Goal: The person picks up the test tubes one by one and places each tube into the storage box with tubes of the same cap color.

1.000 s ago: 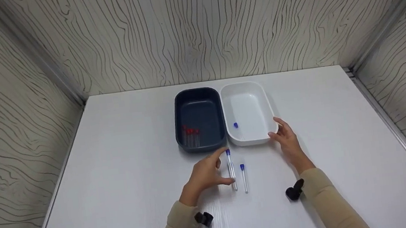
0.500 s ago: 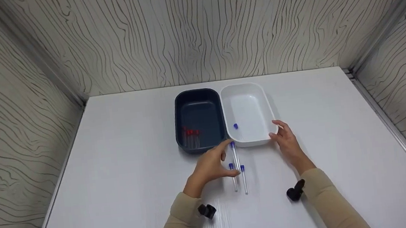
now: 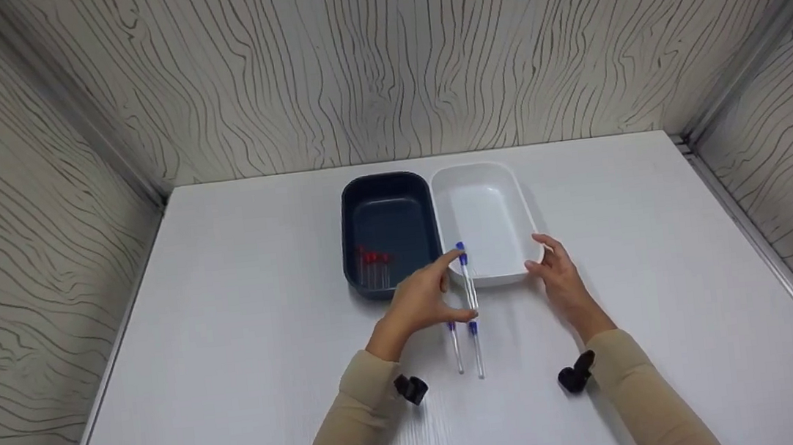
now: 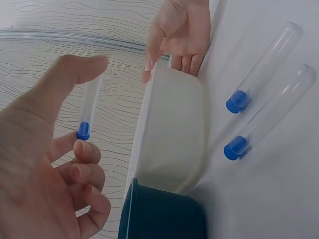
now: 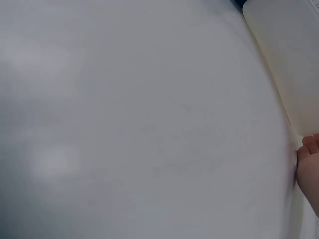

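Note:
My left hand pinches a clear blue-capped test tube lengthwise, thumb at its bottom end and a finger at the cap. That tube is raised above the near left corner of the white bin. Two more blue-capped test tubes lie side by side on the table, below the held one in the head view. My right hand grips the white bin at its near right corner, thumb at the front rim and fingers round the side. The held tube covers the bin's near left part in the head view.
A dark navy bin stands against the white bin's left side, with several red-capped test tubes in its near end. Both bins stand on a white table. Wood-grain panels enclose the table at back and sides.
My left hand has lifted the test tube off the table and carried it forward and right, from beside the other tubes to over the white bin's edge. The right hand has stayed in place.

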`<action>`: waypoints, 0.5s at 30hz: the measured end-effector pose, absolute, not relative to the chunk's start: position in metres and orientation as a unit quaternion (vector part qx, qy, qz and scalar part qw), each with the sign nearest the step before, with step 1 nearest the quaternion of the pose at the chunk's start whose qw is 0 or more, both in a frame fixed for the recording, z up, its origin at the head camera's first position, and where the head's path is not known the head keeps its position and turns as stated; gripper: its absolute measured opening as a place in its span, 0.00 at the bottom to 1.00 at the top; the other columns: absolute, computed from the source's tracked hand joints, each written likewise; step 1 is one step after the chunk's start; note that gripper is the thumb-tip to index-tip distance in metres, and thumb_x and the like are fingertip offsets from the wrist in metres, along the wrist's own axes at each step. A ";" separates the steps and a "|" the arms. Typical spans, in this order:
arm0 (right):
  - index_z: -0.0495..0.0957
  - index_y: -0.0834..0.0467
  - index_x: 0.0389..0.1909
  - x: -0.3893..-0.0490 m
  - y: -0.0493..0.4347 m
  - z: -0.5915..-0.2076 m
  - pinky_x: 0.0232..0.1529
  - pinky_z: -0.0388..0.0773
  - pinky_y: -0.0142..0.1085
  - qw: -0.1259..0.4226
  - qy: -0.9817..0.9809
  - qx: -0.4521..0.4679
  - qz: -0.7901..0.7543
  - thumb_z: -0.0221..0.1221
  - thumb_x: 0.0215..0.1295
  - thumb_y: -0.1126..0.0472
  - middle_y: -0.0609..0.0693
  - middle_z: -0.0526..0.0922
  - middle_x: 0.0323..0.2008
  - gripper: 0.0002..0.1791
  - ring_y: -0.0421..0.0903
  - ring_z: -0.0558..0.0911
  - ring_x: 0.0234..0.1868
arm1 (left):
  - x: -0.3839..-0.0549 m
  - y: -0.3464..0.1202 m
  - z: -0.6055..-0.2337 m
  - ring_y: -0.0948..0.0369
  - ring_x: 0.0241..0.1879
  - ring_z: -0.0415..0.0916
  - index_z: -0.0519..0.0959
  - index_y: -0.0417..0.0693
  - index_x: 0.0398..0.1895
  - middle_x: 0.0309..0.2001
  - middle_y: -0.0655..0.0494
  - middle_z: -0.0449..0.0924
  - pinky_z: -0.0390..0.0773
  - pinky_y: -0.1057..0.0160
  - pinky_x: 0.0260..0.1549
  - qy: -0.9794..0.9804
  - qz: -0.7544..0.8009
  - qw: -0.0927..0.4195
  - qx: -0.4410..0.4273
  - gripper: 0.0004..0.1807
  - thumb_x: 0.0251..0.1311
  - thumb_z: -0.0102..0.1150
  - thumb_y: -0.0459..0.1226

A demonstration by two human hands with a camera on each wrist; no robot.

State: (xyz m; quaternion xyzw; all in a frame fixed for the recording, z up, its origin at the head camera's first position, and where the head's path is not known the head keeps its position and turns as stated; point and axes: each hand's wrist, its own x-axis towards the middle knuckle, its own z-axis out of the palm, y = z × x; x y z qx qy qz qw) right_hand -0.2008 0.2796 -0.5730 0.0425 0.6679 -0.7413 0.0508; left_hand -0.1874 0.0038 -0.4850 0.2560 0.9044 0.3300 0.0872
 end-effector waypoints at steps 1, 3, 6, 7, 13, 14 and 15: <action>0.47 0.55 0.73 -0.201 0.280 -0.573 0.58 0.63 0.17 0.055 0.666 0.042 -0.743 0.51 0.69 0.69 0.59 0.48 0.76 0.36 0.51 0.51 0.76 | -0.189 0.005 -0.484 0.67 0.28 0.62 0.60 0.59 0.72 0.32 0.52 0.76 0.61 0.72 0.26 0.903 0.332 0.088 0.256 0.52 0.41 0.75 0.53; 0.45 0.51 0.74 -0.201 0.281 -0.573 0.61 0.61 0.19 0.063 0.667 0.038 -0.742 0.51 0.69 0.67 0.57 0.45 0.78 0.38 0.51 0.48 0.78 | -0.193 0.008 -0.482 0.67 0.29 0.63 0.60 0.59 0.72 0.33 0.52 0.77 0.62 0.72 0.26 0.904 0.331 0.085 0.256 0.52 0.41 0.75 0.53; 0.43 0.47 0.75 -0.201 0.283 -0.574 0.63 0.59 0.21 0.073 0.670 0.036 -0.738 0.52 0.70 0.66 0.55 0.43 0.78 0.40 0.50 0.47 0.79 | -0.200 0.012 -0.481 0.67 0.29 0.64 0.61 0.60 0.71 0.36 0.50 0.80 0.62 0.72 0.27 0.906 0.329 0.070 0.255 0.51 0.41 0.75 0.53; 0.43 0.47 0.76 -0.200 0.283 -0.574 0.63 0.60 0.20 0.075 0.671 0.034 -0.737 0.52 0.70 0.65 0.55 0.42 0.78 0.40 0.51 0.47 0.79 | -0.202 0.013 -0.481 0.66 0.29 0.64 0.62 0.60 0.71 0.37 0.50 0.80 0.62 0.72 0.26 0.907 0.329 0.067 0.255 0.51 0.41 0.76 0.53; 0.44 0.47 0.76 -0.199 0.283 -0.573 0.73 0.56 0.30 0.074 0.663 0.040 -0.744 0.52 0.70 0.65 0.53 0.45 0.78 0.39 0.49 0.48 0.78 | -0.216 0.025 -0.481 0.66 0.28 0.64 0.61 0.60 0.71 0.35 0.51 0.78 0.61 0.72 0.25 0.904 0.342 0.062 0.248 0.50 0.42 0.75 0.52; 0.44 0.47 0.75 -0.199 0.283 -0.574 0.75 0.53 0.35 0.074 0.662 0.041 -0.745 0.52 0.70 0.65 0.53 0.45 0.78 0.39 0.50 0.49 0.78 | -0.218 0.027 -0.480 0.66 0.28 0.64 0.61 0.60 0.71 0.35 0.52 0.77 0.61 0.72 0.26 0.904 0.344 0.063 0.245 0.50 0.42 0.75 0.52; 0.44 0.46 0.75 -0.198 0.283 -0.574 0.77 0.50 0.39 0.074 0.663 0.043 -0.743 0.53 0.70 0.65 0.53 0.45 0.78 0.39 0.50 0.49 0.78 | -0.219 0.028 -0.480 0.66 0.29 0.64 0.61 0.61 0.71 0.34 0.53 0.76 0.61 0.72 0.26 0.905 0.347 0.066 0.239 0.50 0.42 0.75 0.52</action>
